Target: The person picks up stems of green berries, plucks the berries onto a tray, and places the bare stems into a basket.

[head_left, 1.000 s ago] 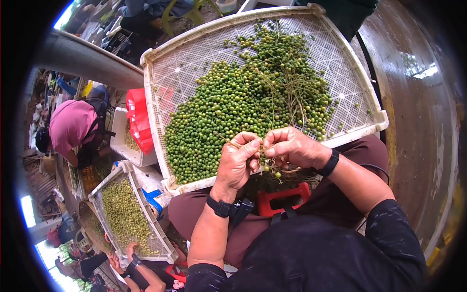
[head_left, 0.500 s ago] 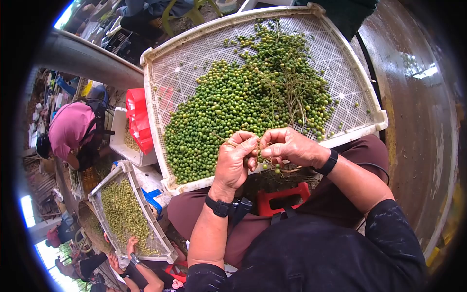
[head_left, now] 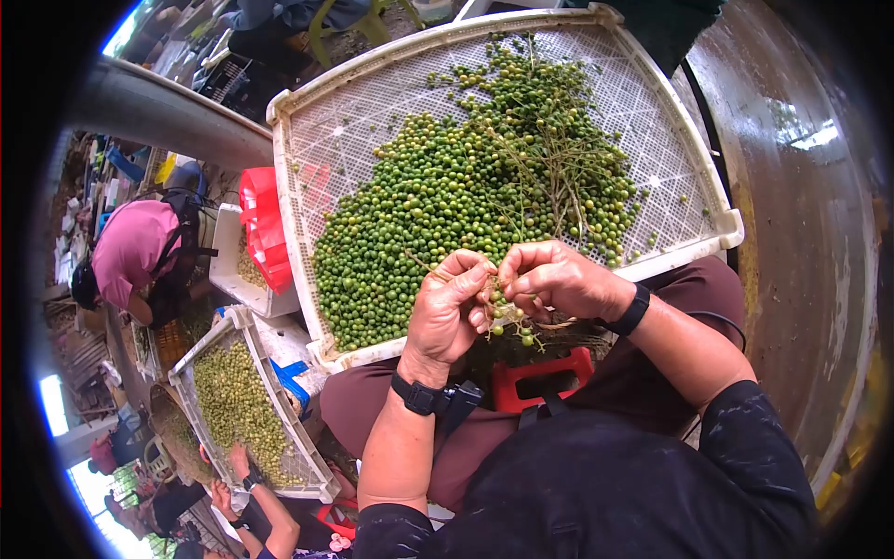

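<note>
At the near edge of the white mesh tray (head_left: pixel 295 214), in the head view, the left hand (head_left: pixel 442 315) pinches with its fingers a thin sprig of green berries (head_left: pixel 498 330). The right hand (head_left: pixel 568 282), just beside, has its fingers pressed together on this same sprig. Inside the tray lie many loose berries (head_left: pixel 400 233) and tangled stems (head_left: pixel 563 182).

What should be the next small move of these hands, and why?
Probably, the right hand should pick a hanging green berry off the sprig: the left hand seems to pinch this sprig close by, a few berries hang free on it, and many loose berries lie in the white mesh tray.
</note>
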Available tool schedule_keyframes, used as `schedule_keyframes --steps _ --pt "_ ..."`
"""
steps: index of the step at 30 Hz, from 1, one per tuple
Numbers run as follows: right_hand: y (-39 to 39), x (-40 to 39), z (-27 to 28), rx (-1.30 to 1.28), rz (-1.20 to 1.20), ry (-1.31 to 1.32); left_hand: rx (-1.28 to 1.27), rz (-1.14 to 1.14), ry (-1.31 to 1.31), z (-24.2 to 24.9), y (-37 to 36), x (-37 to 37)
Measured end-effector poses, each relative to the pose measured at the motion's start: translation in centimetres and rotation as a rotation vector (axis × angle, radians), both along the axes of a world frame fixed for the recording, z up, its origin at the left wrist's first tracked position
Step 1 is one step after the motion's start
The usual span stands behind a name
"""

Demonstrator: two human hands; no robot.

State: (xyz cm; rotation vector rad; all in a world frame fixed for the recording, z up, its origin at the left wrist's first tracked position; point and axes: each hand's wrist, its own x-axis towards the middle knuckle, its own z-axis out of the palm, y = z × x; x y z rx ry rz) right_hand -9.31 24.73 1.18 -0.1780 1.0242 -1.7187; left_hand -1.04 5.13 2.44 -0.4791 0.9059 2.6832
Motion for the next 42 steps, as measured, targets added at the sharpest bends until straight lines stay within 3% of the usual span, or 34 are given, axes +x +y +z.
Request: schedule_keyframes --steps 6,9,12,18,23,33,42 --pt "-0.3 0.4 0.3 0.215 0.049 0.105 -0.173 -0.006 -0.008 -0.3 0.8 -0.2" --pt "-0.2 0.2 0.7 0.203 0.073 0.058 -0.160 0.007 -0.012 -0.2 0.8 -0.2" --pt "0.0 0.2 0.4 0.097 0.074 0.048 -0.107 -0.024 0.040 -0.4 0.8 0.0" --pt "0.6 0.2 0.6 -0.179 0.036 -0.274 0.013 -0.003 0.101 -0.5 0.2 0.1" --pt "0.2 -0.1 0.7 -0.067 -0.060 -0.146 0.101 0.083 0.156 -0.1 -1.0 -0.1" --pt "0.4 0.2 -0.4 -0.027 -0.008 -0.089 -0.064 0.057 0.131 -0.2 -0.6 -0.1" --pt "0.9 -1.2 -0.5 -0.222 -0.231 -0.315 -0.130 0.105 0.127 0.2 -1.3 -0.3"
